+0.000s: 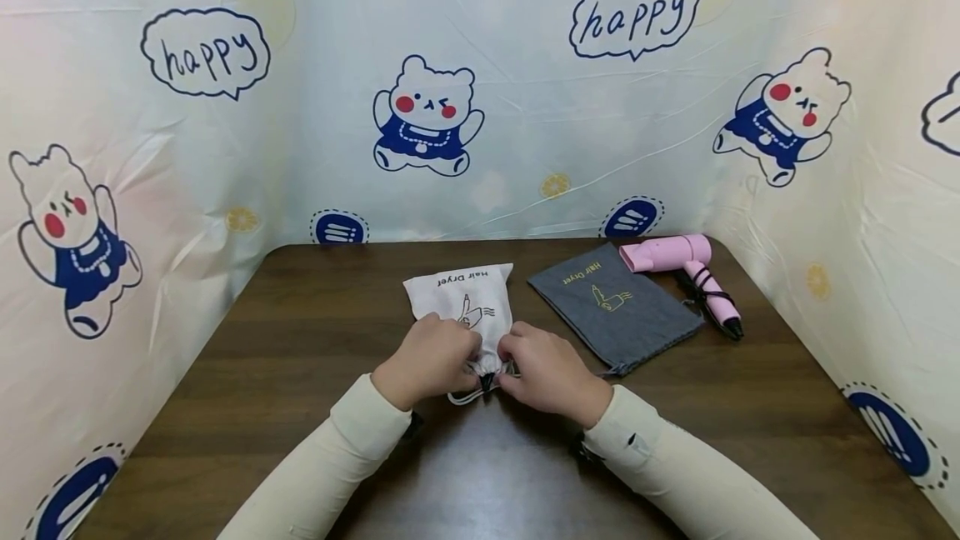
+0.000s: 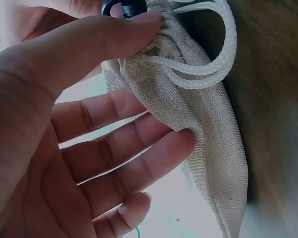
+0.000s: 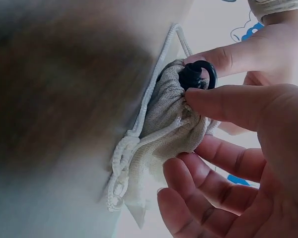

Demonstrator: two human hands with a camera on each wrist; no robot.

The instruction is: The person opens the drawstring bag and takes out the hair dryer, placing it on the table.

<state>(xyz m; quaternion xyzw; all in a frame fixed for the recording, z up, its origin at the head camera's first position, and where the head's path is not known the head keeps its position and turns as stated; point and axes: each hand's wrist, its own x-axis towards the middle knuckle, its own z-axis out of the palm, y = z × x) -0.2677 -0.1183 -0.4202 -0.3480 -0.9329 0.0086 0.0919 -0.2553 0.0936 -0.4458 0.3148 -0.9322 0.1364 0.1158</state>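
Note:
A white cloth drawstring bag (image 1: 431, 297) printed "Hair Dryer" lies in the middle of the table, its gathered mouth towards me. My left hand (image 1: 431, 361) pinches the mouth from the left with thumb and fingers. On the other side, my right hand (image 1: 553, 373) pinches the same gathered cloth. Between the two thumbs, a black piece with a ring (image 3: 191, 75) pokes out of the mouth; the rest of it is hidden. White cord (image 2: 230, 44) loops out on the left, and its knotted end (image 3: 124, 153) hangs on the right.
To the right lies a grey drawstring pouch (image 1: 637, 323) with yellow "Hair Dryer" print. Beside it is a pink hair dryer (image 1: 663, 254), black cord wound on its handle. The brown wooden table (image 1: 300, 307) is enclosed by printed cloth walls (image 1: 525, 107).

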